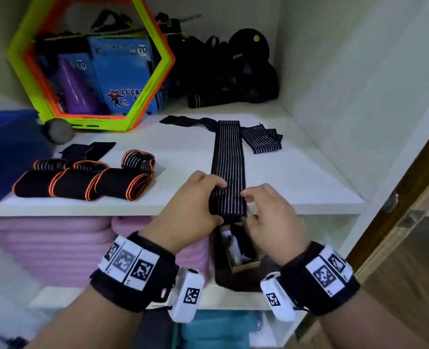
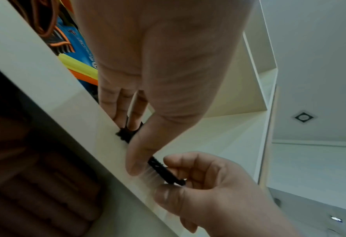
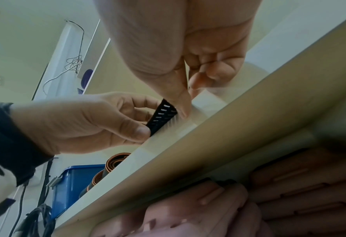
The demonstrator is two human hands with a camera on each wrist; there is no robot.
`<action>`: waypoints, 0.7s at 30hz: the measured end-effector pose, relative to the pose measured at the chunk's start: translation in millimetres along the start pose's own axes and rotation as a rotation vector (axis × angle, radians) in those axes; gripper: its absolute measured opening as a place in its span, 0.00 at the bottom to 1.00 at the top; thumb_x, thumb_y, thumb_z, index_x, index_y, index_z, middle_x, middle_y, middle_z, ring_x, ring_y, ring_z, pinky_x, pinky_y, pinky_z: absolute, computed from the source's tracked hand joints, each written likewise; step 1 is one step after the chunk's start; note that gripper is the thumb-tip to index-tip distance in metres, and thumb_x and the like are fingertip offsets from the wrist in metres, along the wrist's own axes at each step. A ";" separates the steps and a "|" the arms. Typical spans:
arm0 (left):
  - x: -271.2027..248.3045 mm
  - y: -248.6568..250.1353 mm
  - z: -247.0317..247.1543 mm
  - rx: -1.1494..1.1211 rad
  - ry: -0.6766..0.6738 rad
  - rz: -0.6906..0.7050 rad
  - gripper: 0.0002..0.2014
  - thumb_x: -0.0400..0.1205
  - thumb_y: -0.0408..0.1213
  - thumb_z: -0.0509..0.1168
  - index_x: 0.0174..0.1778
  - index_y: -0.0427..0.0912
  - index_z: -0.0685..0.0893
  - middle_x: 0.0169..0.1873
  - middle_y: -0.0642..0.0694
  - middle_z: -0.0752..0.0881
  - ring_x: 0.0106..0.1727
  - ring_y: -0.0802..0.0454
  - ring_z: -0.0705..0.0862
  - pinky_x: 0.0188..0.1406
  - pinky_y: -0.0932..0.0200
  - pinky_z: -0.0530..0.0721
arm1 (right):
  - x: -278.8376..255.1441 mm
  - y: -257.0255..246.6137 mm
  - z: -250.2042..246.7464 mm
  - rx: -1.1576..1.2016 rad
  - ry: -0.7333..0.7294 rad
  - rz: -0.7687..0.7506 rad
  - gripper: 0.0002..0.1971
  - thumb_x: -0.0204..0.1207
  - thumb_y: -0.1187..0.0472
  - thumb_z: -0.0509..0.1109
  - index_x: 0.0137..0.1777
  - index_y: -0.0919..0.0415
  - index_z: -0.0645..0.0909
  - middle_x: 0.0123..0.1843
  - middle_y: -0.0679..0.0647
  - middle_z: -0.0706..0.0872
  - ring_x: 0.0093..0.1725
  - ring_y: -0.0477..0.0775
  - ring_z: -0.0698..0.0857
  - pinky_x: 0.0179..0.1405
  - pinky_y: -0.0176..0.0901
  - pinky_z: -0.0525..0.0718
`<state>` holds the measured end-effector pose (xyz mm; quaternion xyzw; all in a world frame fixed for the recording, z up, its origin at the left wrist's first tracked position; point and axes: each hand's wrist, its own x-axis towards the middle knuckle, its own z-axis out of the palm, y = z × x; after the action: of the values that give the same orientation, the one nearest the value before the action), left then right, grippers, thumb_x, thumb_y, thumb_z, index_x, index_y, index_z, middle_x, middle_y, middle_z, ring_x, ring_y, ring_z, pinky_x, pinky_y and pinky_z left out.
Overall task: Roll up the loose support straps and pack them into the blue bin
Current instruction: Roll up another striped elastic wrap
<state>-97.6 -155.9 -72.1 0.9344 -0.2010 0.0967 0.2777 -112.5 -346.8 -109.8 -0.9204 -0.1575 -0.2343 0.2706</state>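
Both hands pinched the rolled near end of the striped strap (image 1: 229,157) on the shelf (image 1: 296,177): left hand (image 1: 193,205), right hand (image 1: 271,217).

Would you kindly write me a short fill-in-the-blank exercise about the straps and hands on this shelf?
1. Both hands work the near end of the black strap with thin ____ stripes.
2. The rolled straps on the shelf's left are edged in ____.
3. The blue bin stands at the shelf's far ____ end.
4. The grey ball rests against the green and orange ____ frame.

Missing words: white; orange; left; hexagonal
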 end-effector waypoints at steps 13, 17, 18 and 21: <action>2.5 -17.5 15.5 -0.244 0.281 -0.123 0.14 0.80 0.32 0.72 0.60 0.49 0.85 0.40 0.54 0.91 0.43 0.65 0.88 0.48 0.74 0.79 | 22.0 11.0 -0.2 0.101 -0.058 0.098 0.16 0.81 0.55 0.70 0.33 0.59 0.77 0.35 0.51 0.75 0.35 0.51 0.74 0.38 0.43 0.66; 13.0 -14.9 12.4 -0.331 0.288 -0.206 0.08 0.80 0.36 0.73 0.52 0.49 0.85 0.33 0.53 0.92 0.36 0.67 0.87 0.36 0.77 0.76 | 34.3 8.0 -5.7 0.144 -0.066 0.162 0.25 0.82 0.52 0.69 0.25 0.54 0.65 0.23 0.48 0.68 0.27 0.46 0.69 0.28 0.41 0.64; 15.6 -15.7 11.1 -0.333 0.281 -0.225 0.07 0.80 0.37 0.74 0.50 0.50 0.85 0.33 0.52 0.92 0.34 0.66 0.86 0.33 0.76 0.75 | 36.4 7.9 -5.2 0.144 -0.062 0.176 0.26 0.82 0.52 0.68 0.24 0.54 0.64 0.22 0.49 0.68 0.26 0.47 0.68 0.27 0.40 0.64; 23.3 -19.2 5.9 -0.325 0.258 -0.261 0.05 0.78 0.42 0.76 0.45 0.51 0.86 0.30 0.50 0.91 0.30 0.64 0.84 0.27 0.75 0.73 | 41.7 6.2 -4.1 0.140 -0.063 0.237 0.27 0.82 0.49 0.68 0.24 0.59 0.67 0.21 0.52 0.70 0.25 0.52 0.71 0.29 0.48 0.69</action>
<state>-68.0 -151.9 -79.3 0.8754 -0.0541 0.1449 0.4579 -76.3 -347.3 -87.8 -0.9183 -0.0721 -0.1603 0.3547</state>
